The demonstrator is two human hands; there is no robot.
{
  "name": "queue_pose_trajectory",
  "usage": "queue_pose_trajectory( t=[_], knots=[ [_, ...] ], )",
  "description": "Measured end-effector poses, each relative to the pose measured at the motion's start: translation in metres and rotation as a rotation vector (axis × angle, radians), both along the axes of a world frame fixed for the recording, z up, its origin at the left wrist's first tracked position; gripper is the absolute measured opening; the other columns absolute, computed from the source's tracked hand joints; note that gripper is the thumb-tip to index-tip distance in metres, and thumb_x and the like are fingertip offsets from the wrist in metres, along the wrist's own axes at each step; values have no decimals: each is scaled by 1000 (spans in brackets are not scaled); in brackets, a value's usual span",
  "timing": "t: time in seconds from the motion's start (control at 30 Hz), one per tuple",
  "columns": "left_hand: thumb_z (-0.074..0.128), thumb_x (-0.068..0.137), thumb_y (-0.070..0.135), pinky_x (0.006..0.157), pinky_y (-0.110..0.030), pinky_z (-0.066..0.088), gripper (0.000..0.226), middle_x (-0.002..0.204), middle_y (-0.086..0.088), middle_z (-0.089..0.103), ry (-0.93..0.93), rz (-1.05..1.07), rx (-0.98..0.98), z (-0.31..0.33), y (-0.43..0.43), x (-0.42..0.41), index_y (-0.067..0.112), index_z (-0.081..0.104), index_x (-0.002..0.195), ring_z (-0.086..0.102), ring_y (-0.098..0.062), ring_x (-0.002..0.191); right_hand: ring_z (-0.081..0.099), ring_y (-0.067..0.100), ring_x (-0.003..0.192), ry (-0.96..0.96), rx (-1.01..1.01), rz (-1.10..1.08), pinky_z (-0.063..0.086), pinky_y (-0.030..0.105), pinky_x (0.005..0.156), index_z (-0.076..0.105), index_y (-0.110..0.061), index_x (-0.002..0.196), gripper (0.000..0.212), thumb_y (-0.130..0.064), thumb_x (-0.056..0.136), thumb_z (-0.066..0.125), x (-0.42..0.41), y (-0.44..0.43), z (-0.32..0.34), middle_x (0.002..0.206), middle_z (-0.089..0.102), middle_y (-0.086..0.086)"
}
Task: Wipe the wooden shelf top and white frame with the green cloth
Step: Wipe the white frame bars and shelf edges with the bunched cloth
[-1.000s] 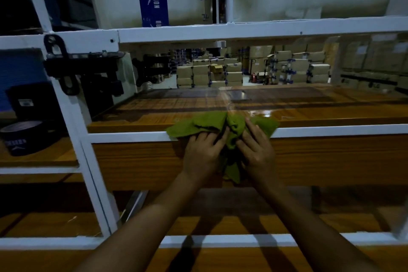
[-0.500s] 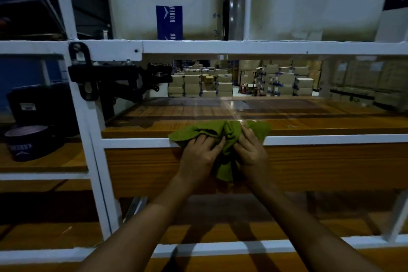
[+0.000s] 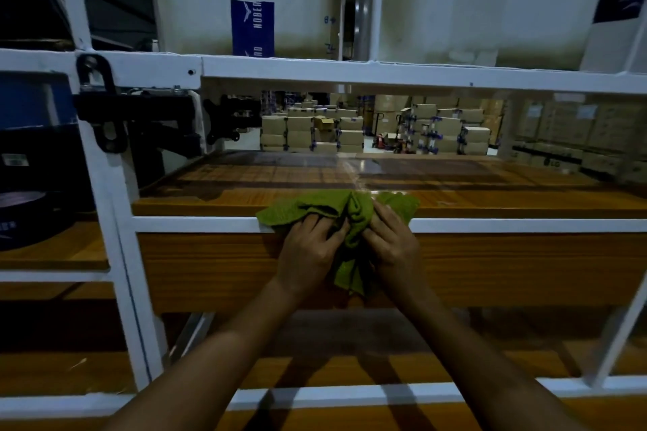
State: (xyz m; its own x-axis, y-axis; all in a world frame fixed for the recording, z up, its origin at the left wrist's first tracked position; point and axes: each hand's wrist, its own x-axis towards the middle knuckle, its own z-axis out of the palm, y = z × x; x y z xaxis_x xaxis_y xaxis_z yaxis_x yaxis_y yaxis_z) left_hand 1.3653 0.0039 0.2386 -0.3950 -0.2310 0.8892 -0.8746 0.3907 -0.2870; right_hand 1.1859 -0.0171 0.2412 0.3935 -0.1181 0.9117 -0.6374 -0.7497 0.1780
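Observation:
A crumpled green cloth [image 3: 301, 210] lies over the front edge of the wooden shelf top [image 3: 490, 198] and hangs down across the white frame rail [image 3: 525, 225]. My left hand [image 3: 310, 248] and my right hand [image 3: 394, 243] both grip the cloth side by side at the rail, fingers curled into its folds. A tail of the cloth dangles between my wrists against the wooden front panel [image 3: 210, 266]. The white frame's upright post [image 3: 119, 220] stands to the left.
A black metal bracket [image 3: 133, 115] is bolted to the post at upper left. Dark round containers [image 3: 24, 213] sit on the left shelf. A white top rail [image 3: 385, 73] runs overhead with white sacks above. Stacked cardboard boxes [image 3: 315, 129] show beyond the shelf.
The view has tilted upward slightly, so the shelf sits lower in frame. Both hands stay on the cloth at the rail, with the cloth bunched a little tighter.

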Motion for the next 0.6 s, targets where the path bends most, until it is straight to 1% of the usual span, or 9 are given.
queue_pose_trajectory(
  t=[0.07,0.2,0.3,0.4,0.5,0.57,0.6],
  knots=[
    [55,92,14,63,-37,40,27,97,-13,67,9,-19,-4,0,-5,-22,10,71,114,49,-29,86,45,31,136,3,12,-9,34,46,114,72,2,105,24,-16,94,61,-22,-4,-1,128,63,18],
    [55,92,13,63,-37,41,27,96,-13,66,28,-49,-10,-1,-15,-67,10,71,114,49,-29,86,46,32,136,18,40,-34,40,52,108,71,2,105,22,-14,91,68,-68,-13,-1,129,63,18],
    [55,92,13,64,-37,41,26,92,-12,66,17,-46,-14,0,-21,-97,10,71,113,49,-28,85,47,31,135,5,20,-30,39,49,110,71,2,106,23,-15,92,66,-99,-15,2,129,63,17],
    [52,92,15,63,-36,36,28,89,-10,66,13,-10,-8,1,-24,-121,10,72,111,46,-27,83,50,32,132,-1,-10,-6,39,46,110,72,2,102,21,-15,92,65,-120,-20,4,123,66,18],
    [51,93,14,65,-36,35,29,93,-13,66,18,5,3,0,-23,-127,9,71,113,47,-27,85,52,33,130,0,-18,19,38,44,111,72,2,98,16,-11,90,69,-125,-25,4,120,66,19],
    [49,94,14,68,-37,38,30,98,-15,66,-1,27,19,2,-21,-126,7,68,117,50,-29,88,53,35,127,7,-17,15,36,43,113,71,2,101,18,-10,90,65,-124,-26,4,120,66,20],
    [49,95,14,71,-38,41,32,103,-17,66,-7,40,36,4,-20,-125,5,66,120,53,-31,92,54,36,125,14,-4,-1,36,45,113,70,3,104,21,-10,91,62,-122,-27,3,121,65,21]
  ],
)
